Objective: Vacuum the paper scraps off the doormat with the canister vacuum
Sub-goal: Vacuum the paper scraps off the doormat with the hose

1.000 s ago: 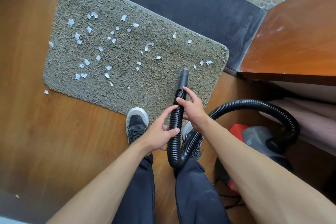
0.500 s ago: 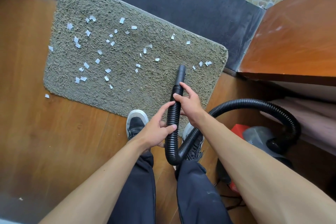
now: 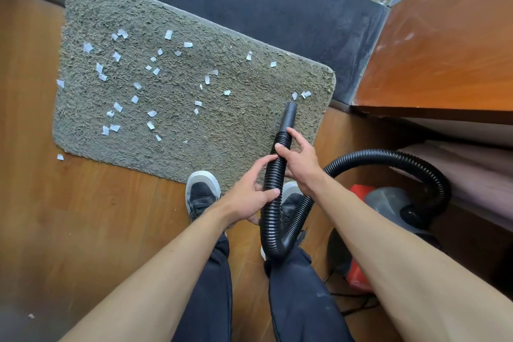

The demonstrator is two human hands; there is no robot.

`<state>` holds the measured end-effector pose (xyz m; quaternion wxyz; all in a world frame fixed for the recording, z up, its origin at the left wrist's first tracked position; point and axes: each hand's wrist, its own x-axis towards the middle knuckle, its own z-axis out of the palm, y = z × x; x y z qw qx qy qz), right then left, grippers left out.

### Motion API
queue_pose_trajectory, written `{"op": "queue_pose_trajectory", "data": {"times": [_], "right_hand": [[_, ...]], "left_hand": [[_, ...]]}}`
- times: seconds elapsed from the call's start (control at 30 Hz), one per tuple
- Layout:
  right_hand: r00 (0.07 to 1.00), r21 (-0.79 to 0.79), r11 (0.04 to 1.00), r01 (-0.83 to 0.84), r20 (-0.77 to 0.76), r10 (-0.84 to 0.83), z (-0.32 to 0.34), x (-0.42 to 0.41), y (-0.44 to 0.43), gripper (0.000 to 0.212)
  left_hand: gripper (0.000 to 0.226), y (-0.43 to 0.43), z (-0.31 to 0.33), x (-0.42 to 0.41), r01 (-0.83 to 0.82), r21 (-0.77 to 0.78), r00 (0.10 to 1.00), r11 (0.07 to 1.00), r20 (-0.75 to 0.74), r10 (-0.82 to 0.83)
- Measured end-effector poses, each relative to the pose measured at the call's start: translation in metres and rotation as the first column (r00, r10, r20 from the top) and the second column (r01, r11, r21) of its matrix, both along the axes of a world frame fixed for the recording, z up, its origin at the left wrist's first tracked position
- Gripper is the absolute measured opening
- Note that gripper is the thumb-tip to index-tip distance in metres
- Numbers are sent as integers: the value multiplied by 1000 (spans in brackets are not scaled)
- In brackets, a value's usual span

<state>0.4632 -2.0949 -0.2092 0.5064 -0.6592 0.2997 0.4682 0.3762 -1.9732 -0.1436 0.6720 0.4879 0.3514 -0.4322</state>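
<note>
A shaggy grey-green doormat [image 3: 236, 130] lies on the wooden floor, strewn with several white paper scraps [image 3: 151, 113], mostly on its left half. Both hands hold the black ribbed vacuum hose [image 3: 274, 175]. My right hand [image 3: 298, 158] grips it higher up, just below the smooth nozzle [image 3: 288, 116]. My left hand [image 3: 254, 196] holds it lower. The nozzle tip points at the mat's right part, close to a few scraps [image 3: 302, 95]. The hose loops back to the red and grey canister vacuum [image 3: 388, 200] on the floor at my right.
A dark threshold [image 3: 249, 0] runs behind the mat, with pebble flooring beyond. A wooden cabinet [image 3: 444, 58] stands at the right, overhanging the canister. My two shoes [image 3: 201, 197] stand at the mat's near edge. Stray scraps [image 3: 60, 157] lie on the wood floor left of the mat.
The nozzle has shifted right and forward across the mat towards the scraps near the right edge. Both hands kept their hold on the hose.
</note>
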Motion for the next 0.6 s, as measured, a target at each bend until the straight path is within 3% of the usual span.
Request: {"op": "queue_pose_trajectory", "data": {"times": [0.6], "right_hand": [[996,15,999,-44,80,43,-6,3,6,58]], "left_hand": [[69,6,-4,6,-29,22,1000,999,6,29]]}}
